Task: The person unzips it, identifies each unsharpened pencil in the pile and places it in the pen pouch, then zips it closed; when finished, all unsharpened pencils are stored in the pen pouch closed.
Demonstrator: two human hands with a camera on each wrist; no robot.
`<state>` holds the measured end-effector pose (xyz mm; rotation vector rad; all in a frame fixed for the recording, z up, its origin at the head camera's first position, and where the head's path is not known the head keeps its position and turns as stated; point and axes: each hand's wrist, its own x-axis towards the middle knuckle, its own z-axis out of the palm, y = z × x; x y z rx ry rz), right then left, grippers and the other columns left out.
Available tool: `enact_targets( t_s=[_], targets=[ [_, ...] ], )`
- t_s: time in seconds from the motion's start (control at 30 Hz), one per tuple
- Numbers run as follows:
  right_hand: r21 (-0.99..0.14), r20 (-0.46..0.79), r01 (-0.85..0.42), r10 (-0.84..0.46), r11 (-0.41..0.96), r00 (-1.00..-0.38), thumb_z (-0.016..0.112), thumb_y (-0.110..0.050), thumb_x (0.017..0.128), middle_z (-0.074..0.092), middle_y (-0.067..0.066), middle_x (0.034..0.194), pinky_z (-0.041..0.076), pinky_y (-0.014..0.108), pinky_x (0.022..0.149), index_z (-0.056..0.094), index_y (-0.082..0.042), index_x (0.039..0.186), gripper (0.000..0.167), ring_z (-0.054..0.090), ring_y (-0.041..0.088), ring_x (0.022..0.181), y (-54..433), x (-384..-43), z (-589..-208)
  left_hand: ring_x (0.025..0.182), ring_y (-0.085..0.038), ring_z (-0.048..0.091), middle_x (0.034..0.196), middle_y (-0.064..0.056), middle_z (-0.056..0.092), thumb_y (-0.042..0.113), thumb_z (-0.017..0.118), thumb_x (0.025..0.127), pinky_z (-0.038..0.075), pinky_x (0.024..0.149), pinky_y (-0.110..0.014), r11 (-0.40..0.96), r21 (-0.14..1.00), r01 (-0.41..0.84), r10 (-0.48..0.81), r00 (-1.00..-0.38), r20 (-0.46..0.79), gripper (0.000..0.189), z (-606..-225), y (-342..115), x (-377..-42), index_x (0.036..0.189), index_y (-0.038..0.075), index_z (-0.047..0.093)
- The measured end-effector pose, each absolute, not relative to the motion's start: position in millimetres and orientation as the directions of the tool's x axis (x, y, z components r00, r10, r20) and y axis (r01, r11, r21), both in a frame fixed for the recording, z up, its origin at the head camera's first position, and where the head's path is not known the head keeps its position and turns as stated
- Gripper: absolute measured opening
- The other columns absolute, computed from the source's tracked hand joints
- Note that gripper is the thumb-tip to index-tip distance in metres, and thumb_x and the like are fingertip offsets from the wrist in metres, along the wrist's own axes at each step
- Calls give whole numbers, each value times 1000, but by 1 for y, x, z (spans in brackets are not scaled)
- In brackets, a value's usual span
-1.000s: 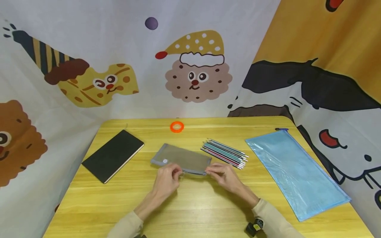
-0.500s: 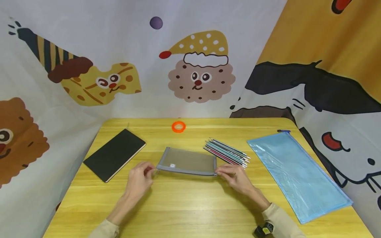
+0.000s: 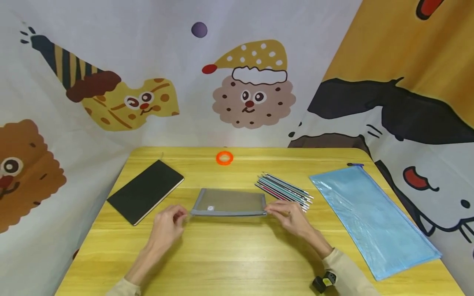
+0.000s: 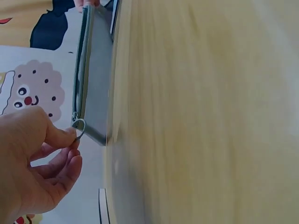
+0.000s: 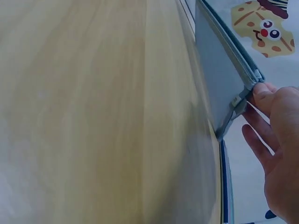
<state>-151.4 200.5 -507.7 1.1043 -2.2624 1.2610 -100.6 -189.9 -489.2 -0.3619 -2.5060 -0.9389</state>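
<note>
We hold the left hand [image 3: 166, 226] at the lower left of centre in the head view, its forearm angled up from the bottom edge. In the left wrist view, we see its thumb and fingertips clamped on a small pull ring [image 4: 85, 127] at the pouch's end; the remaining fingers curl loosely beneath. We hold the right hand [image 3: 290, 216] at the lower right of centre, the thumb and forefinger pinching the pouch's near right corner. In the right wrist view, its other fingers extend below the corner, apart from one another.

We locate the pouch [image 3: 231, 201] at the centre of the head view, between the hands, its near edge raised off the table [image 3: 229, 255]. It is a flat rectangle of translucent grey-brown sheet with grey fabric binding and a round white mark at the lower left. The table has pale yellow wood grain.

We note slim pencils [image 3: 284, 190] lying parallel near the right hand, a matte black notebook [image 3: 146, 192] at left, a glossy, creased blue bag [image 3: 374, 218] at right, and a smooth orange ring [image 3: 224, 163] above centre.
</note>
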Motion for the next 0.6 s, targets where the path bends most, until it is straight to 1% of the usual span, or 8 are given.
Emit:
enact_targets(
  t_s=[0.1,0.2,0.27,0.33,0.43,0.6],
  targets=[
    [-576,581,-759,-501,304,-641,74,19,75,78,16,96,61,16,76,77,4,98,27,75,25,80,203,-153,-506,64,-3,54,73,1,65,-16,76,75,49,52,-16,736,568,369,115,-895,432,25,-488,-192,-98,77,8,69],
    [-554,549,-767,-550,323,-629,75,13,80,78,14,101,61,17,82,78,-1,101,26,76,27,87,205,-153,-506,65,-2,53,73,3,64,-15,76,75,50,54,-16,742,586,326,120,-924,362,25,-487,-194,-95,78,9,69],
    [-534,529,-773,-578,342,-621,75,12,80,78,13,104,60,17,85,79,-3,103,27,76,27,91,205,-152,-507,66,-3,54,74,4,64,-14,75,77,51,55,-17,748,592,300,124,-940,319,25,-486,-195,-94,79,10,69],
    [-511,517,-780,-596,362,-615,76,11,80,78,14,105,59,17,86,79,-4,103,28,76,28,92,207,-151,-508,66,-3,55,74,5,64,-11,76,78,51,56,-17,758,593,271,133,-955,267,24,-484,-194,-93,79,12,69],
    [-501,502,-776,-602,382,-621,76,10,80,77,14,106,59,16,86,79,-4,103,27,76,28,93,208,-149,-510,66,-2,55,72,7,64,-8,77,78,51,57,-17,774,585,244,153,-968,201,25,-484,-193,-93,78,16,68],
    [-488,484,-771,-609,408,-628,75,9,81,77,14,107,60,19,84,79,-5,103,26,77,28,93,211,-146,-512,64,-1,55,71,10,64,-4,77,78,50,57,-18,792,575,207,158,-978,134,26,-485,-191,-91,76,20,67]
  ],
)
